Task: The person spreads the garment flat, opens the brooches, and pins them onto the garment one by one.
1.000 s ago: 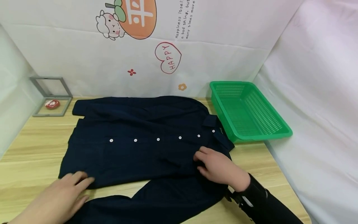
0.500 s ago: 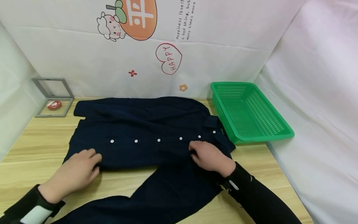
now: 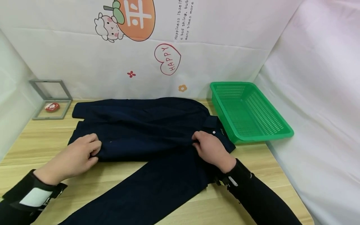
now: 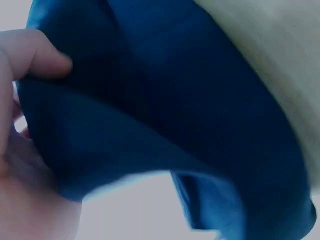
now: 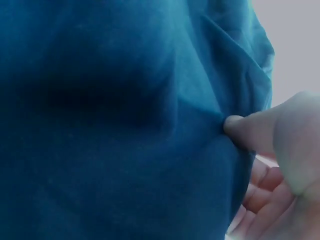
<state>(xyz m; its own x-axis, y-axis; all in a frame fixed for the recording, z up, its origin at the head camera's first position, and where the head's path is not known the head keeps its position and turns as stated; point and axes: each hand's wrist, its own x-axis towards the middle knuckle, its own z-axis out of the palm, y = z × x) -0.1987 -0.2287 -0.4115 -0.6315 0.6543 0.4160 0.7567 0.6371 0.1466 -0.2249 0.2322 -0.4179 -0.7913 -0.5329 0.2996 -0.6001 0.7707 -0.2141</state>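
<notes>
A navy button-up shirt [image 3: 140, 125] lies across the table, its collar toward the basket and one sleeve [image 3: 152, 190] slanting to the front left. My left hand [image 3: 78, 154] pinches the near edge by the hem; in the left wrist view the thumb presses on the raised cloth [image 4: 110, 135]. My right hand [image 3: 212, 148] pinches the shirt below the collar, and the right wrist view has its thumb pushed into the fabric [image 5: 150, 165]. The near side is lifted and folded over the front, hiding most of the button row. One white button [image 3: 214, 132] shows by the collar.
A green plastic basket [image 3: 225, 112] stands at the right, close against the collar. At the back left is a grey hinged frame [image 3: 50, 118] with a small red round item [image 3: 52, 107]. A white printed cloth [image 3: 225, 62] hangs behind the wooden table [image 3: 112, 175].
Both hands have gripped the shirt's near side and carried it away from the person, over the buttons. The left hand went up and slightly right; the near sleeve was pulled along and straightened.
</notes>
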